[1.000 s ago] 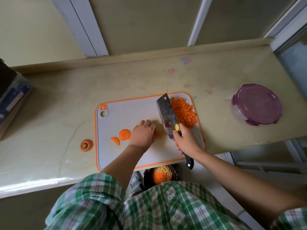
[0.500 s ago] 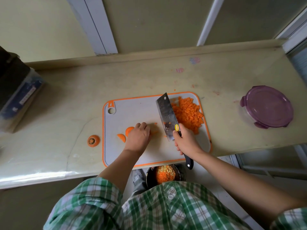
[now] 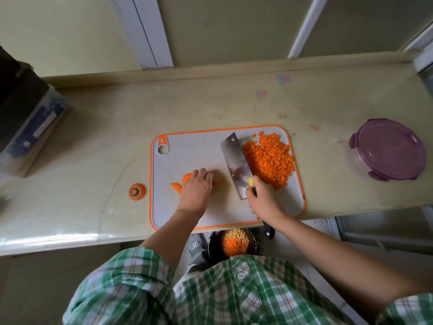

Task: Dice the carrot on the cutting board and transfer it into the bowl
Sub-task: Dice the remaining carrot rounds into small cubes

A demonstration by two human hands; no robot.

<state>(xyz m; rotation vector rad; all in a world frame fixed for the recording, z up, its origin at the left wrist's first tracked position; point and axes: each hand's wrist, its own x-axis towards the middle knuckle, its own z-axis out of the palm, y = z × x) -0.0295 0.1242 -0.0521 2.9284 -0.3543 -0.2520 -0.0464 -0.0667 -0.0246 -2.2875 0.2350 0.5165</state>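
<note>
Diced carrot heap (image 3: 269,160), board's (image 3: 199,146) right end

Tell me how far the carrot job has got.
Done: a big pile of small orange carrot dice sits on the right of the grey, orange-rimmed cutting board. In hand: the left hand holds down the last orange carrot slices; the right hand grips the steel cleaver beside them. Left: dicing those slices, then moving the pile to the dark bowl below the counter edge.
</note>
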